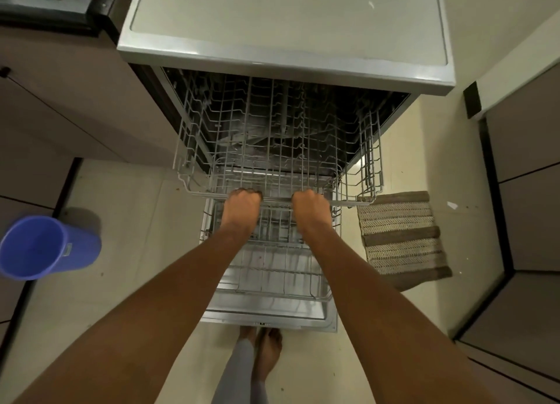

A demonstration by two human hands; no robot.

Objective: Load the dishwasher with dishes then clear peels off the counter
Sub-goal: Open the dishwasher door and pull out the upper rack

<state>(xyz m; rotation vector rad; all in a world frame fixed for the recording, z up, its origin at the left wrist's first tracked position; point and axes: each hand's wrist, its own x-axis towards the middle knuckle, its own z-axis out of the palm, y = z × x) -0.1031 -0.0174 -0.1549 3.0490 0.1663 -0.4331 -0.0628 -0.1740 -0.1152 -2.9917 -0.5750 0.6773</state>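
The dishwasher stands open in front of me, its door folded down over the floor. The upper wire rack is partly pulled out and holds no dishes. My left hand grips the rack's front rail, fingers curled over it. My right hand grips the same rail a little to the right. Below my arms the lower rack rests over the door, also without dishes. No dishes or peels show in this view.
A blue plastic bucket stands on the floor at the left. A striped brown mat lies to the right of the door. Cabinets flank both sides. My bare feet are just behind the door's edge.
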